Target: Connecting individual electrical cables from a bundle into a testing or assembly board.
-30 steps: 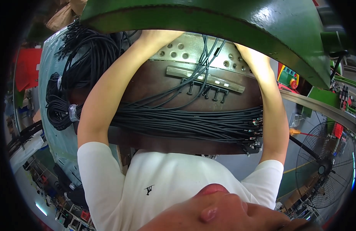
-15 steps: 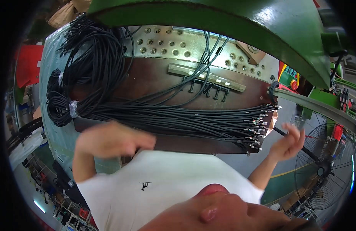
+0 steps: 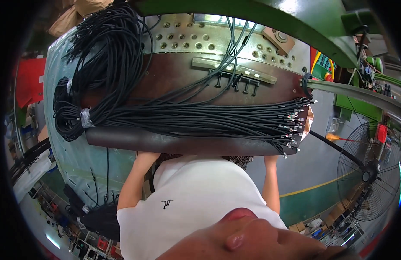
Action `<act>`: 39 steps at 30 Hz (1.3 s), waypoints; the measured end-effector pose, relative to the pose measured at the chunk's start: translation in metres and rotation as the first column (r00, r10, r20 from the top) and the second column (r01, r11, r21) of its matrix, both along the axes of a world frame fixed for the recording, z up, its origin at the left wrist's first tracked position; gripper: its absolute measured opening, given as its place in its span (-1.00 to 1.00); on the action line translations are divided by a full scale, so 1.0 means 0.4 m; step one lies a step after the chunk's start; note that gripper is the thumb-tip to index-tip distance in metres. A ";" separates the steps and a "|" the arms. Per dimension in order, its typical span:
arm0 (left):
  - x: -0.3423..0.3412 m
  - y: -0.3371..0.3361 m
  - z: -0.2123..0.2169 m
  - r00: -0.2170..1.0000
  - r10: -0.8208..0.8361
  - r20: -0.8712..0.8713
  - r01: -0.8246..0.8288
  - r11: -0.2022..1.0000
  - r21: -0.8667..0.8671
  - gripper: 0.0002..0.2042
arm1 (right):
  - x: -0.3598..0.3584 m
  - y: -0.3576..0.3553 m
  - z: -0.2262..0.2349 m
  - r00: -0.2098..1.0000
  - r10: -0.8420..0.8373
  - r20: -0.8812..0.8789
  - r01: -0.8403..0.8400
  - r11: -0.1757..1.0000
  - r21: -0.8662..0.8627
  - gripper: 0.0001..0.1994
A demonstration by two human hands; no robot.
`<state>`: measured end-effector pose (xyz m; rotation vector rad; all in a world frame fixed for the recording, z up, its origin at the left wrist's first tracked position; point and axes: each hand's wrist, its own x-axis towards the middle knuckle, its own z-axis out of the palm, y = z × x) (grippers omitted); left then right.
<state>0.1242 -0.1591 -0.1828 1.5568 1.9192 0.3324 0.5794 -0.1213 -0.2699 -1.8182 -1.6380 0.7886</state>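
My left hand (image 3: 147, 157) reaches beneath the near edge of the brown board (image 3: 192, 144); its fingers are hidden. Under the same edge, farther right, goes my right hand (image 3: 270, 161), with fingers out of sight too. What either hand holds, if anything, does not show. On the board above them lies a wide spread of black cables (image 3: 200, 119), their bare wire ends fanned out at the right. Clear wrap (image 3: 85, 118) binds the cables at the left. Behind them sits a metal mold bar (image 3: 252, 75) with a black molded strip (image 3: 237, 81) along its front; several cables cross it.
A green machine frame (image 3: 252, 11) arches over the far side, above a perforated metal plate (image 3: 183, 37). A control box (image 3: 324, 67) with a red button stands at the right. Beyond the board's right end is a black floor fan (image 3: 369, 173). More cables (image 3: 103, 216) hang at lower left.
Both hands were raised, the left blurred before the cables and the right beside their wire ends. They have come down and in, under the board's near edge. The view has shifted slightly.
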 end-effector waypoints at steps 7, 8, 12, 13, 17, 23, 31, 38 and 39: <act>-0.003 -0.001 -0.015 1.000 0.027 0.000 -0.027 0.989 0.142 -0.84 | -0.040 0.026 0.045 0.993 0.028 0.118 -0.034 0.999 0.043 -0.74; -0.011 0.000 -0.016 1.000 0.009 0.000 -0.009 0.996 0.091 -0.83 | -0.037 0.028 0.043 0.992 0.030 0.120 -0.036 0.998 0.044 -0.74; 0.001 0.011 0.009 0.998 0.012 -0.057 -0.005 0.993 0.122 -0.81 | -0.034 0.030 0.031 0.989 0.050 0.138 -0.065 0.992 0.104 -0.75; 0.002 0.015 0.013 1.000 0.029 -0.009 -0.027 0.990 0.139 -0.80 | -0.037 0.037 0.031 0.991 0.048 0.122 -0.063 0.991 0.120 -0.75; 0.007 0.007 0.016 0.989 -0.085 -0.117 0.084 0.996 -0.015 -0.73 | -0.061 0.060 0.148 0.937 0.110 0.332 -0.156 0.981 0.115 -0.74; 0.060 0.103 0.266 0.596 -0.510 0.620 0.678 0.733 -0.049 -0.58 | -0.117 0.172 0.534 0.649 0.699 -0.301 -0.714 0.422 -0.558 -0.72; 0.316 0.300 0.275 0.808 -0.549 -0.214 0.571 0.642 0.511 -0.32 | -0.397 0.506 0.436 0.738 0.328 0.589 -0.623 0.667 0.409 -0.42; 0.051 0.292 0.254 0.808 -0.311 -0.501 0.522 0.772 0.363 -0.47 | -0.281 0.491 0.437 0.854 0.437 0.283 -0.501 0.839 0.215 -0.65; 0.058 0.301 0.252 0.824 -0.352 -0.444 0.531 0.752 0.391 -0.52 | -0.267 0.486 0.443 0.880 0.428 0.206 -0.468 0.856 0.221 -0.70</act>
